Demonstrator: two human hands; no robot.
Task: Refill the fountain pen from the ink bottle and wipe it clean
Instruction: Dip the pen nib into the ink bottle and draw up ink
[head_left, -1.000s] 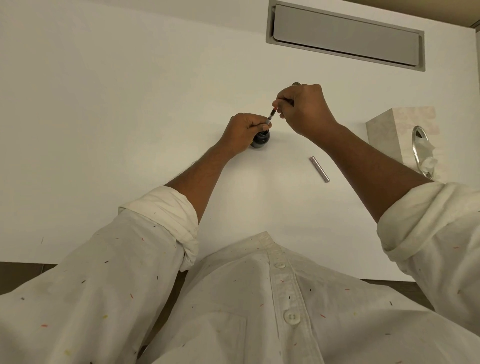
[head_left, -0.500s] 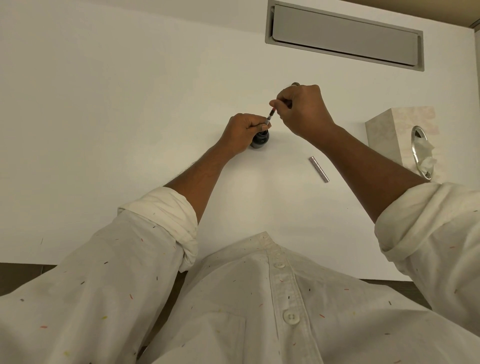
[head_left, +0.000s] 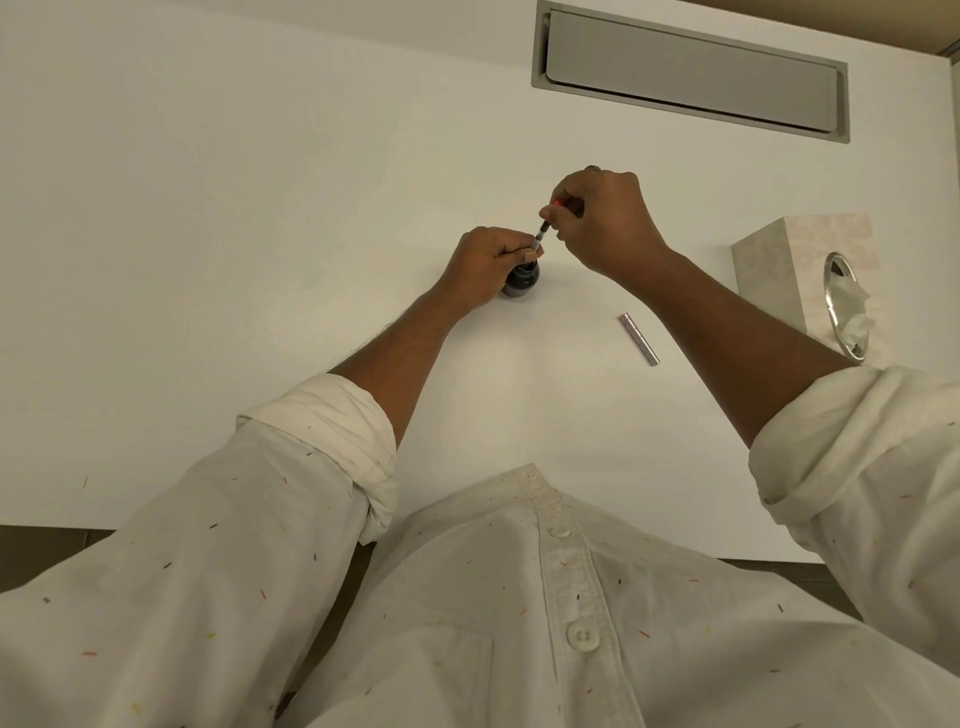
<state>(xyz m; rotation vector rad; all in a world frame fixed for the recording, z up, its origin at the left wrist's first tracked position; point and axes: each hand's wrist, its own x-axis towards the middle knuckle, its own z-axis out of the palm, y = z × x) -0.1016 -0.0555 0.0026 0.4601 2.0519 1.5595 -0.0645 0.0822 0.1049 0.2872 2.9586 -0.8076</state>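
A small dark ink bottle (head_left: 523, 279) stands on the white table (head_left: 260, 260). My left hand (head_left: 488, 262) is wrapped around its left side and also pinches the lower grip of the pen. The fountain pen (head_left: 542, 233) is tilted, its lower end over the bottle's mouth. My right hand (head_left: 602, 221) pinches the pen's upper end, where a red part shows between the fingertips. The nib is hidden behind my left fingers. A silver pen barrel (head_left: 639, 339) lies loose on the table to the right.
A beige tissue box (head_left: 802, 270) with a silver oval opening and a tissue sticking out stands at the right edge. A grey recessed panel (head_left: 691, 73) is set into the table at the back. The table's near edge (head_left: 78, 526) runs just before my chest.
My right hand's fingers have shifted slightly on the pen's upper end. The left hand, the bottle and the barrel have stayed in place.
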